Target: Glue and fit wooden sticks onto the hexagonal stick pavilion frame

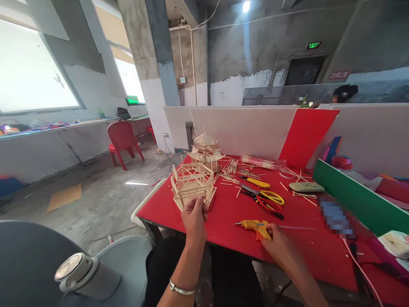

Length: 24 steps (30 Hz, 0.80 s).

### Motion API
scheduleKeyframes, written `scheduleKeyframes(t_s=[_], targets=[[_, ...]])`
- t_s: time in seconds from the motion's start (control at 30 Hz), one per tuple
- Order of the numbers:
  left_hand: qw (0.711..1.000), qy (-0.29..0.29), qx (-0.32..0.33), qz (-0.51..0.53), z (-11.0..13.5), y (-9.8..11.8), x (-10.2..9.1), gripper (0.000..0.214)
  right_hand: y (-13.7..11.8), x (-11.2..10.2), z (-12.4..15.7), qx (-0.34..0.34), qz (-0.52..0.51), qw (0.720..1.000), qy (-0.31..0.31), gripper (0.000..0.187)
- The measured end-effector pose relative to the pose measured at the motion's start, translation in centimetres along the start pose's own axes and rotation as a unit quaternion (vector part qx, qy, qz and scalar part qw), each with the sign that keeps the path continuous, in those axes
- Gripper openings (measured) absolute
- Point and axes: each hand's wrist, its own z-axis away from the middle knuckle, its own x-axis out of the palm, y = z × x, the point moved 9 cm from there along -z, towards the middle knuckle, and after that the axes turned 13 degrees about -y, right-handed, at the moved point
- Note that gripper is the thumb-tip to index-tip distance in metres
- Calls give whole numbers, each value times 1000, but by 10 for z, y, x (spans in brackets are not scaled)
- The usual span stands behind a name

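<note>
A hexagonal open frame of thin wooden sticks [193, 179] stands near the table's left front corner. My left hand [194, 215] is closed in a pinch at its front edge. Whatever lies between those fingertips is hidden. Behind the frame rises a tiered wooden-stick pagoda [206, 151] with a pointed roof. At the table's front, my right hand [277, 243] grips the handle of a yellow hot glue gun [254, 224]. Its nozzle points left, and a clear glue stick [298, 228] extends from its back.
Yellow-handled scissors [271, 196], red-handled pliers [270, 207] and a yellow utility knife [257, 182] lie on the red table [223, 217]. Loose sticks [230, 172] are scattered behind. An olive case [306, 186] sits right, beside a green board [358, 196]. A lidded cup [91, 275] stands lower left.
</note>
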Motion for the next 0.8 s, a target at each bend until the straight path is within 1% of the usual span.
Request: scheduleKeyframes(t_s=[0.07,0.2,0.3,0.4,0.57,0.7,0.8], targets=[[1000,-19,-9,-21,9,0,1,33,-3,-1,0,-8,25,1000,1,26],[995,-74,-35,-62,22,-5,7,32,0,1,2,-12,80,997,-6,28],[990,-106,-49,-78,27,-13,11,29,2,3,2,0,106,994,-21,31],[986,-129,-56,-91,29,-18,15,24,1,3,2,8,108,994,-34,32],[980,-143,-63,-126,30,-17,13,22,6,6,-3,43,95,992,-67,29],[974,-147,-67,-158,29,-18,7,25,6,4,-4,44,84,993,-66,33],[969,-150,-68,-187,26,-25,5,29,2,1,0,36,77,995,-56,34]])
